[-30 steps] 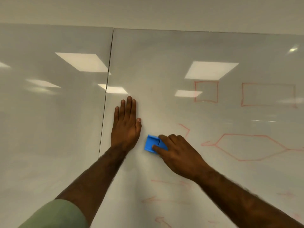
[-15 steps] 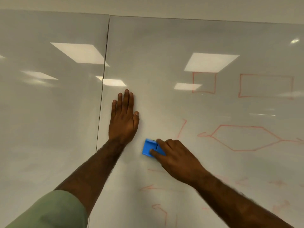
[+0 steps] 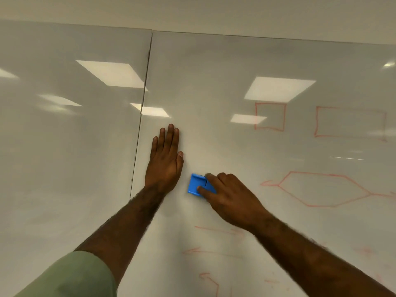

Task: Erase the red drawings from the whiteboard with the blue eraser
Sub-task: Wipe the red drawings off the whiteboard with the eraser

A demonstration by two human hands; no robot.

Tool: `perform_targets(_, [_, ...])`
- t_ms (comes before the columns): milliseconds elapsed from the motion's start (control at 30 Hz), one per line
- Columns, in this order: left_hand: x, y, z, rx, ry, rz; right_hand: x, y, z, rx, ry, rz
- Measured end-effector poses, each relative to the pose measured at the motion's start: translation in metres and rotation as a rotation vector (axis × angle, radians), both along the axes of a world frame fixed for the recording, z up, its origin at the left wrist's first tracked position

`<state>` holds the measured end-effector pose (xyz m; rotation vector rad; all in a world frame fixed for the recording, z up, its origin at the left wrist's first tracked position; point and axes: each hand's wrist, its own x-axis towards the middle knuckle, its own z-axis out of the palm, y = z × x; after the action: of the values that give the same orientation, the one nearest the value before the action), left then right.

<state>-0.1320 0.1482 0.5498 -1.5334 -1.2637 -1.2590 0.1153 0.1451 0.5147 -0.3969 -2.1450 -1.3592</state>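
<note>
My right hand (image 3: 230, 197) presses the blue eraser (image 3: 196, 185) flat against the whiteboard (image 3: 214, 82), fingers on top of it. My left hand (image 3: 166, 159) lies flat on the board just left of the eraser, fingers together, holding nothing. Red drawings show to the right: a small square (image 3: 270, 116), a wide rectangle (image 3: 350, 123) and a hexagon with side lines (image 3: 323, 188). Below my right hand are faint red arrows (image 3: 216, 230) and a bent arrow (image 3: 210, 281).
A vertical seam (image 3: 141, 112) splits the board into two panels; the left panel (image 3: 64, 146) carries no marks. Ceiling lights reflect in the glossy surface. A bare wall strip (image 3: 192, 11) runs above the board.
The short red stroke right of the eraser, seen in both earlier frames, is gone. My right hand stayed on the eraser near the same spot; my left hand stayed planted.
</note>
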Motion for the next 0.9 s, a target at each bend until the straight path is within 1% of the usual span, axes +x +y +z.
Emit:
perform_targets(67, [-0.002,-0.002,-0.001,-0.003,-0.013,-0.061,-0.003,0.001,0.025,0.015,-0.067,-0.004])
perform_targets(100, [-0.004,-0.003,-0.002,-0.002,-0.016,-0.089,-0.006,0.002,0.043,0.04,-0.051,-0.018])
perform_targets(167, [-0.005,-0.004,-0.003,-0.004,-0.004,-0.093,-0.017,0.002,0.087,0.082,0.061,-0.032])
perform_targets(267, [-0.003,-0.001,-0.007,0.013,0.017,-0.012,-0.029,-0.001,0.157,0.087,0.282,-0.045])
perform_targets(367, [-0.005,0.004,-0.007,0.017,0.013,0.014,-0.038,0.002,0.193,0.062,0.394,-0.08])
perform_targets(433, [-0.007,0.006,-0.005,0.028,0.02,0.024,-0.039,-0.001,0.185,0.074,0.394,-0.047])
perform_targets(533, [-0.007,0.007,-0.006,0.041,0.028,0.04,-0.035,-0.003,0.134,0.069,0.358,0.003])
perform_targets(633, [-0.009,0.006,-0.008,0.039,0.035,0.046,-0.028,0.001,0.038,-0.002,0.319,0.013])
perform_targets(700, [-0.011,0.006,-0.01,0.037,0.039,0.051,-0.021,0.005,-0.032,-0.044,0.218,0.006])
perform_targets(733, [-0.01,0.006,-0.011,0.034,0.037,0.053,-0.015,0.006,-0.055,-0.051,0.158,-0.006])
perform_targets(767, [-0.008,0.006,-0.011,0.031,0.036,0.057,-0.006,0.007,-0.064,-0.047,0.113,-0.023])
perform_targets(800, [-0.01,0.005,-0.012,0.028,0.033,0.061,0.001,0.008,-0.059,-0.033,0.099,-0.02])
perform_targets(833, [-0.007,0.005,-0.01,0.027,0.036,0.058,0.01,0.008,-0.044,-0.014,0.137,-0.018])
perform_targets(900, [-0.006,0.004,-0.01,0.02,0.03,0.051,0.025,0.005,0.001,0.02,0.309,-0.03])
